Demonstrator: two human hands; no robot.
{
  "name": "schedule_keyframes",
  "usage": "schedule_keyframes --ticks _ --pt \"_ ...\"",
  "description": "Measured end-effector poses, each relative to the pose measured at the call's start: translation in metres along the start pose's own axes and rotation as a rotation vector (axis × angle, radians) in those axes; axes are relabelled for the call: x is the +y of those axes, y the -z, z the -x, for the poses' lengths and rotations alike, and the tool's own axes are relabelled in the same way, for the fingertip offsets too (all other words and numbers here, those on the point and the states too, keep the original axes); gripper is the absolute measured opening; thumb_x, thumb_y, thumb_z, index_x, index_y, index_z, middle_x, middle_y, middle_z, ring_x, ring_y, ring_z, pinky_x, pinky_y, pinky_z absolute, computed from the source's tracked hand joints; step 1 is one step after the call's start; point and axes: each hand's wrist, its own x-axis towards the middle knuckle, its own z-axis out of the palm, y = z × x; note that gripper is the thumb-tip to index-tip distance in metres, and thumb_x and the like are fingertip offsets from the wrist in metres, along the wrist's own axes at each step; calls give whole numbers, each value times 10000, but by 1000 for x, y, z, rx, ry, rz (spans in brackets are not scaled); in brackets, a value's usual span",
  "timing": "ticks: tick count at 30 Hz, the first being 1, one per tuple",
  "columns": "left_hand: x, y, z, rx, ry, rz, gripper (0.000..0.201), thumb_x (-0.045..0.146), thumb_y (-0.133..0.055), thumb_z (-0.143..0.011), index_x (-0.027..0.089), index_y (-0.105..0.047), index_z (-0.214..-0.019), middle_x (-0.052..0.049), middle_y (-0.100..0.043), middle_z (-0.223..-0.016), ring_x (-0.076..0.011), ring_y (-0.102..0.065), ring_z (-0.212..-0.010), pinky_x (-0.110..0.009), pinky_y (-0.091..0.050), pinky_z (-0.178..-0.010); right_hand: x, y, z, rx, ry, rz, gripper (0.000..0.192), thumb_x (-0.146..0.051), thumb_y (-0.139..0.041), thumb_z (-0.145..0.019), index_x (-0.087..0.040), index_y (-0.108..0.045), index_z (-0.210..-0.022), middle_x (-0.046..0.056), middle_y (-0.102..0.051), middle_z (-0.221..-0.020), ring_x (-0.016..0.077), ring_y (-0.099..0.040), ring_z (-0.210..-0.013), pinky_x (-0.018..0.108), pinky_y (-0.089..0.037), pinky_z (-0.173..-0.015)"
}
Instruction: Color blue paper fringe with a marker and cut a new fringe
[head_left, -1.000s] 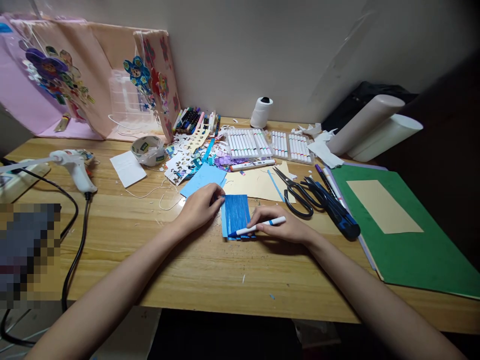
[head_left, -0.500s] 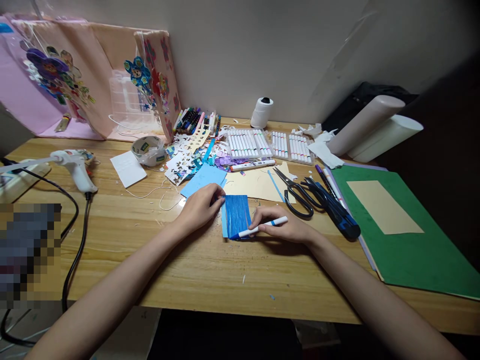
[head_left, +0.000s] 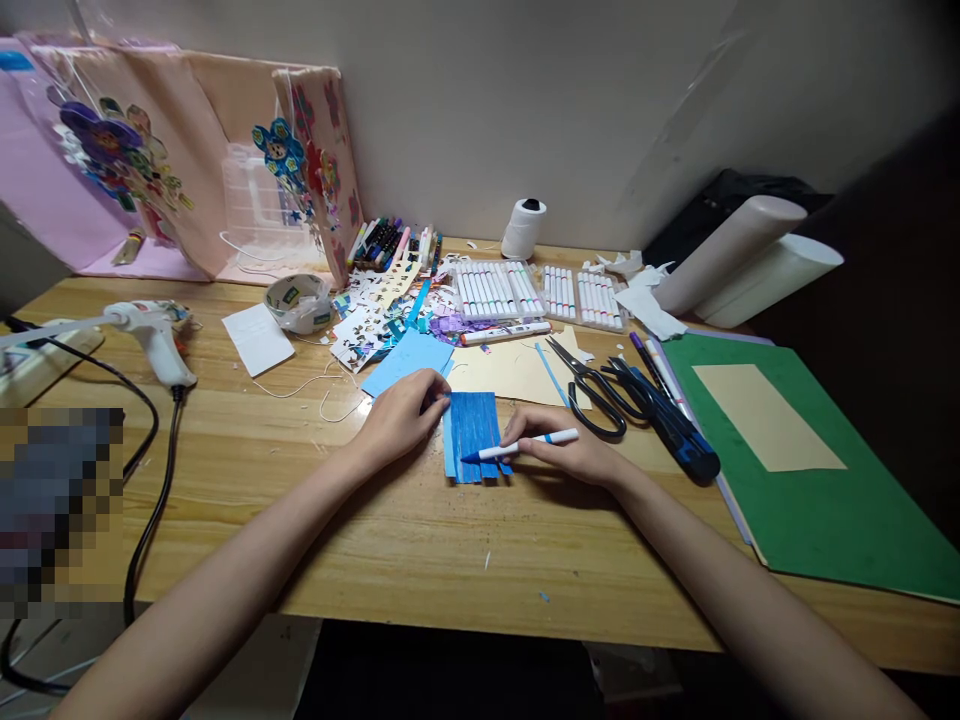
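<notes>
A small piece of light blue paper (head_left: 474,430), mostly coloured over in darker blue strokes, lies flat on the wooden table in front of me. At its upper left edge, my left hand (head_left: 411,412) has its thumb and fingers closed on the paper. My right hand (head_left: 551,443) grips a white marker (head_left: 529,446) with a blue band, its blue tip on the lower part of the paper. Behind the paper are a light blue sheet (head_left: 409,362) and a cream sheet (head_left: 517,372).
Black-handled scissors (head_left: 600,400) and a blue-black tool (head_left: 667,425) lie right of my right hand. Farther right is a green board (head_left: 810,510). Marker cases (head_left: 495,290) and paper scraps (head_left: 375,320) sit behind; a glue gun (head_left: 157,345) lies left.
The marker tip has moved up a little from the paper's bottom edge, and my right hand has shifted slightly. My left hand stays at the paper's edge.
</notes>
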Motion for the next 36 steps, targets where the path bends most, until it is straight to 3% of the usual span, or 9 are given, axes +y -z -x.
schedule_keyframes --ticks 4,8,12,16,29,36 --pt "-1 -1 0 5 -7 -2 70 227 -501 -855 200 -535 -909 -24 -621 -863 -172 -564 -772 -285 -410 -656 -1 0 0 69 -14 50 204 -367 -579 -848 -167 -621 -852 48 -650 -831 173 -615 -786 295 -473 -705" --pt "0 0 0 3 -9 -2 71 232 -500 -857 197 -537 -908 -22 -618 -857 -175 -566 -777 -286 -413 -658 -1 -1 0 7 -13 14 205 -365 -581 -847 -162 -610 -851 50 -653 -840 176 -613 -786 297 -462 -706" --pt "0 0 0 5 -8 3 78 232 -500 -856 196 -540 -912 -18 -618 -863 -175 -567 -782 -288 -413 -661 0 -1 0 80 -11 76 192 -352 -565 -861 -167 -610 -884 40 -629 -849 164 -589 -791 279 -443 -699" --pt "-1 0 0 4 2 15 75 230 -502 -851 199 -542 -907 -16 -618 -849 -170 -563 -768 -285 -408 -656 1 1 0 15 5 68 194 -353 -582 -850 -164 -617 -870 45 -632 -857 169 -595 -799 286 -447 -711" --pt "0 0 0 4 1 18 83 234 -493 -847 202 -542 -906 -19 -615 -845 -172 -562 -768 -284 -408 -654 2 1 0 47 -5 69 177 -347 -575 -853 -173 -612 -864 45 -641 -855 174 -603 -810 299 -456 -731" --pt "2 1 0 -9 13 15 88 246 -482 -852 209 -537 -910 -25 -623 -873 -181 -568 -797 -295 -418 -677 4 2 1 125 19 152 180 -316 -528 -880 -182 -612 -966 45 -618 -920 178 -572 -840 301 -418 -757"
